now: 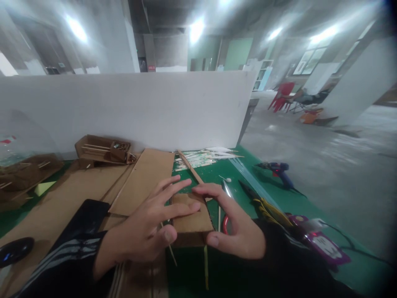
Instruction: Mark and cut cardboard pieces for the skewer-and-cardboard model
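Observation:
A small brown cardboard box (192,221) stands on the green table between my hands, with thin sticks beside and below it. My left hand (149,219) rests on its top and left side, fingers spread, one fingertip on the top face. At the right edge, my right hand (235,227) holds the box, thumb at the near corner and index finger at the far corner. Red-handled scissors (226,223) lie partly hidden behind my right hand. A long cardboard strip (190,167) reaches out beyond the box.
Cardboard sheets (145,176) and a cardboard assembly (104,149) lie left. White-tipped sticks (201,159) are at the back, before a white panel (133,109). Yellow-handled pliers (273,211), a blue glue gun (281,171) and a purple power strip (322,242) lie right.

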A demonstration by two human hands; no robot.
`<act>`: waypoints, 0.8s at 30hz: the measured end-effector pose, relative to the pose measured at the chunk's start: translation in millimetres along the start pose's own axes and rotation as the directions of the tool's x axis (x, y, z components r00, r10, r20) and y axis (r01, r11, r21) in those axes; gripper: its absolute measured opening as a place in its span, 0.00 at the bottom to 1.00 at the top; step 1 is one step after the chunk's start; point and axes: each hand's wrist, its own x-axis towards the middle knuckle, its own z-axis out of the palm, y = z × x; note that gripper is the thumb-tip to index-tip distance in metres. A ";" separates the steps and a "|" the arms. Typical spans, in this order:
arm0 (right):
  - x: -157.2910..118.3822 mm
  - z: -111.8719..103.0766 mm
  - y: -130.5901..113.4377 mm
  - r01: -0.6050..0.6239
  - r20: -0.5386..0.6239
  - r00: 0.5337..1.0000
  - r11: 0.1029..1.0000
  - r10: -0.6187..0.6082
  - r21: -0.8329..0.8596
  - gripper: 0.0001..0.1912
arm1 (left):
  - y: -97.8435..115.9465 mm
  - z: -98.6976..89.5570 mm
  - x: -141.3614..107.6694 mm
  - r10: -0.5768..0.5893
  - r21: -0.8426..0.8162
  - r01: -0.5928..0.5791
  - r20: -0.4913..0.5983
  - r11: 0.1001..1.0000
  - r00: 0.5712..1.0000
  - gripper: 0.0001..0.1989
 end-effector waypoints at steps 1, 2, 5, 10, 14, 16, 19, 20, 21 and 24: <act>-0.5 1.9 1.6 0.005 -0.016 1.000 1.000 -0.005 0.022 0.32 | -0.8 0.3 0.1 0.005 -0.001 -0.005 -0.003 1.000 1.000 0.30; -1.1 4.0 3.0 0.011 -0.033 0.999 0.999 -0.009 0.045 0.30 | -1.6 0.7 0.1 0.010 -0.002 -0.010 -0.007 1.000 1.000 0.29; -2.7 9.1 5.3 0.034 -0.073 0.997 0.996 -0.028 0.084 0.24 | -3.8 1.9 -0.5 0.020 0.000 -0.020 -0.019 1.000 1.000 0.29; -1.6 10.4 4.0 0.103 -0.077 0.992 0.994 -0.101 0.029 0.20 | -4.8 2.5 -1.6 0.019 0.010 -0.019 -0.024 1.000 1.000 0.28; -1.2 9.6 3.5 0.121 -0.072 0.990 0.993 -0.120 0.004 0.20 | -5.2 2.7 -1.7 -0.001 0.030 0.001 -0.018 1.000 1.000 0.29; -1.8 9.4 3.4 0.117 -0.074 0.990 0.993 -0.116 0.009 0.19 | -6.0 3.4 -1.9 -0.002 0.036 0.002 -0.019 0.999 1.000 0.29; -1.8 9.3 3.1 0.118 -0.071 0.991 0.993 -0.117 0.011 0.19 | -7.6 4.6 -2.4 0.008 0.042 -0.007 -0.023 0.999 1.000 0.28; -1.4 9.3 2.9 0.120 -0.070 0.990 0.993 -0.119 0.010 0.19 | -8.1 4.9 -2.5 0.014 0.046 -0.013 -0.024 0.999 1.000 0.28; -0.9 9.3 2.8 0.123 -0.070 0.990 0.992 -0.122 0.007 0.19 | -8.5 5.1 -2.6 0.017 0.049 -0.016 -0.026 0.999 1.000 0.28; 0.4 9.6 2.2 0.125 -0.079 0.989 0.992 -0.124 0.002 0.19 | -9.0 5.4 -2.9 0.022 0.057 -0.020 -0.034 0.998 0.999 0.27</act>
